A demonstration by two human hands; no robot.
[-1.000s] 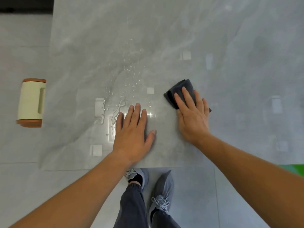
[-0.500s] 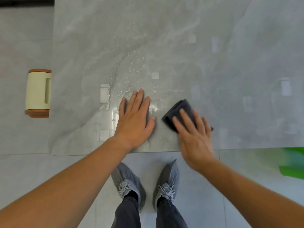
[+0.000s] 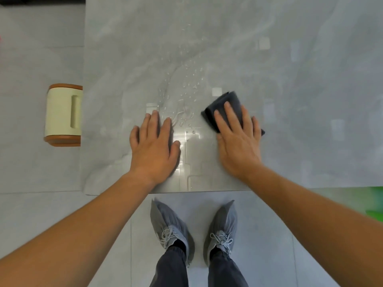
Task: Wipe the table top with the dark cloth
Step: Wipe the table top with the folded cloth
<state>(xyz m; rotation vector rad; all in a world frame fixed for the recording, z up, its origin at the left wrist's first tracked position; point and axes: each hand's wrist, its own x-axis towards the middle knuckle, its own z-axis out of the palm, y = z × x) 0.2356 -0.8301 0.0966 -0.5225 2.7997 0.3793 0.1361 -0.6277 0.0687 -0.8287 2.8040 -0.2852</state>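
dark cloth (image 3: 228,106) half-hidden (under right hand (image 3: 238,141)) | green object (image 3: 375,201) blurred, cropped

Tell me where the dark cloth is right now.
In the head view the dark cloth lies flat on the grey table top, pressed under the fingers of the right hand, just right of the water droplets.

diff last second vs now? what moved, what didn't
The right hand, flat on the dark cloth, pulled it toward the table's near edge half a second ago, then pushed it away again and rightward, opening the gap to the left hand. Nothing was grasped or released. Unchanged: left hand flat on the table top, water drops beyond it not yet wiped, cream stool at the left edge.
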